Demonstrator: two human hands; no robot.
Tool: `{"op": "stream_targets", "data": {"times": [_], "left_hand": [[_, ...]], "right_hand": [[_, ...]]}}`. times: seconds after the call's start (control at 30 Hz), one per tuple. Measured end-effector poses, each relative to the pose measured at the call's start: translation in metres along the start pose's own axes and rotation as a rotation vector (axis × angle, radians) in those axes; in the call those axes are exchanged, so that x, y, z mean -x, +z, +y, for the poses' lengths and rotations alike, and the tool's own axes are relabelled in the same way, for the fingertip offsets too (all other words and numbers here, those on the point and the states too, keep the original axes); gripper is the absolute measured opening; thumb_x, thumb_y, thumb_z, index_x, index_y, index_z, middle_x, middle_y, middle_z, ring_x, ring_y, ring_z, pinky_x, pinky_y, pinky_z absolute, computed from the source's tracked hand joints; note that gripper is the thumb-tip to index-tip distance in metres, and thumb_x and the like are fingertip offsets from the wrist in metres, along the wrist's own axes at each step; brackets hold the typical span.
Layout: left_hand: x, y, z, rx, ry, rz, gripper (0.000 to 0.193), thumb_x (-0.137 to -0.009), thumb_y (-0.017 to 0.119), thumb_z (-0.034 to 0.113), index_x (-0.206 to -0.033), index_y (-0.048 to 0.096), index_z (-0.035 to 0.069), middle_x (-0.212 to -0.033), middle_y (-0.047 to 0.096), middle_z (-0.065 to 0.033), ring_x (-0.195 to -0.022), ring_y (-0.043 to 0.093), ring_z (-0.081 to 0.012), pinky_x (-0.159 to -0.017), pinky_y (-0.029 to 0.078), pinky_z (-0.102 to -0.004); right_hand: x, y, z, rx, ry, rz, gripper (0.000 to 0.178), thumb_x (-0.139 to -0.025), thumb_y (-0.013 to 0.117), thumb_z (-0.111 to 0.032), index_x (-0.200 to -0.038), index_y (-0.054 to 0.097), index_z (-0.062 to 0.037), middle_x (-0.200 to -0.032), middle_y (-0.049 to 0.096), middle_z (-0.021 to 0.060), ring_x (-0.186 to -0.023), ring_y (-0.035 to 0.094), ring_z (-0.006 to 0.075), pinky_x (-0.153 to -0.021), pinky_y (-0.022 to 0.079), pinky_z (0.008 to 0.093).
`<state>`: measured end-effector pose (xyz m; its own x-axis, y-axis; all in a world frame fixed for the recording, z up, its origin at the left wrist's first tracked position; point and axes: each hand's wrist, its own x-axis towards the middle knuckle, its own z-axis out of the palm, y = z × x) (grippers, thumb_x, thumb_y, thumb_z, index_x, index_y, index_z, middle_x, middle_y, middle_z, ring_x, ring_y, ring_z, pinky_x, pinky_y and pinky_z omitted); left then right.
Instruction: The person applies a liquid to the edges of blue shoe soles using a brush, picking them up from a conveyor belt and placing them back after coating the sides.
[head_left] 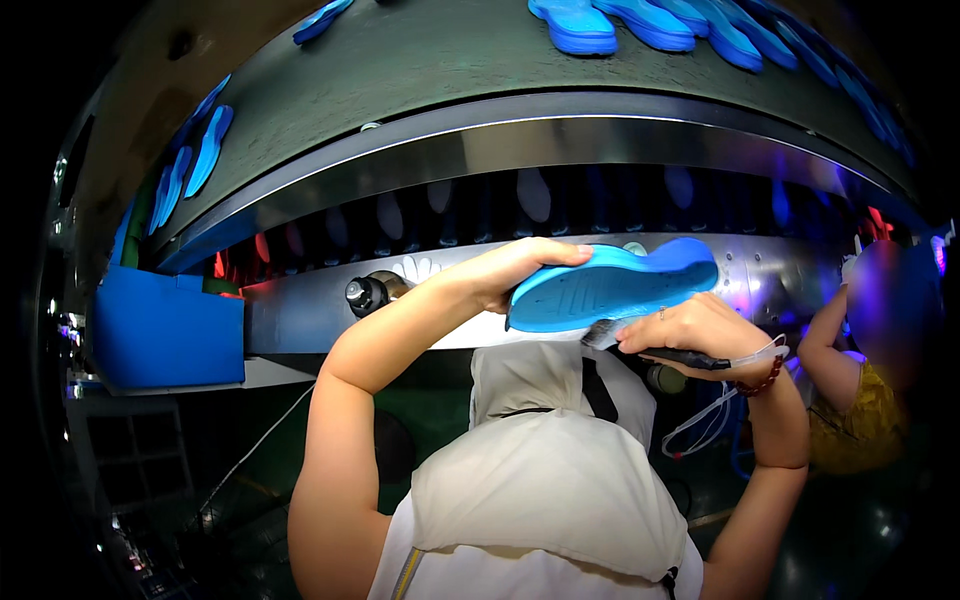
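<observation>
A bright blue shoe sole [600, 292] is held up over the metal ledge, tilted, with its ridged face toward me. My left hand [520, 268] grips one end of it, the thumb along the top edge. In my right hand [690, 328] is a brush [688, 357] with a dark handle, its fingers closed around it. The bristles are close to the sole's lower edge; whether they touch it I cannot tell. A thin white cord runs from the handle's end by my wrist.
Beyond the metal rail [560, 135], several blue soles [575, 28] lie on a green conveyor belt [450, 70]. A dark bottle-like container [368, 295] and a white glove [415, 268] are on the ledge. A blue box [170, 330] stands left; another person [850, 370] works at right.
</observation>
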<state>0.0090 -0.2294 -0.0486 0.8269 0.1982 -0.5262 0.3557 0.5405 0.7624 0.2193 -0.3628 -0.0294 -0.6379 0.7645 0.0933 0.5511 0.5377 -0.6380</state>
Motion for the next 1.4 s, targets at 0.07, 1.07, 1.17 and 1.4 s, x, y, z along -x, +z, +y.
{"op": "stream_targets", "data": {"times": [0.07,1.07,1.17,1.4], "left_hand": [[0.004,0.005,-0.001,0.080,0.019,0.057,0.066,-0.077,0.059,0.045,-0.122,0.047,-0.002,-0.116,0.050,-0.0222,-0.098,0.054,-0.0281,-0.081,0.046,-0.0350],[-0.040,-0.011,-0.068,0.064,0.319,0.305,0.054,-0.084,0.051,0.041,-0.120,0.045,0.002,-0.103,0.053,-0.0123,-0.091,0.053,-0.0176,-0.074,0.044,-0.0274],[-0.039,-0.011,-0.076,0.080,0.313,0.327,0.055,-0.084,0.052,0.042,-0.121,0.045,0.002,-0.106,0.053,-0.0132,-0.093,0.053,-0.0187,-0.076,0.044,-0.0287],[-0.040,-0.010,-0.078,0.271,0.285,0.326,0.059,-0.084,0.052,0.041,-0.126,0.039,0.002,-0.111,0.051,-0.0160,-0.097,0.054,-0.0232,-0.082,0.044,-0.0332]], "right_hand": [[0.000,-0.015,0.003,-0.116,-0.022,-0.052,0.017,-0.073,0.063,-0.003,-0.091,0.063,-0.0047,-0.092,0.065,0.0118,-0.086,0.063,0.0262,-0.073,0.050,0.0313],[-0.074,0.044,0.064,-0.677,0.730,0.693,0.030,-0.082,0.057,-0.022,-0.063,0.054,0.0013,-0.055,0.056,0.0074,-0.043,0.057,0.0132,-0.042,0.046,0.0218],[-0.066,0.045,0.080,-0.643,0.751,0.793,0.031,-0.082,0.057,-0.021,-0.061,0.054,0.0022,-0.053,0.056,0.0083,-0.042,0.057,0.0137,-0.041,0.045,0.0225],[-0.056,0.045,0.103,-0.528,0.750,0.990,0.032,-0.082,0.058,-0.021,-0.062,0.057,0.0037,-0.054,0.057,0.0079,-0.043,0.058,0.0130,-0.042,0.045,0.0225]]}}
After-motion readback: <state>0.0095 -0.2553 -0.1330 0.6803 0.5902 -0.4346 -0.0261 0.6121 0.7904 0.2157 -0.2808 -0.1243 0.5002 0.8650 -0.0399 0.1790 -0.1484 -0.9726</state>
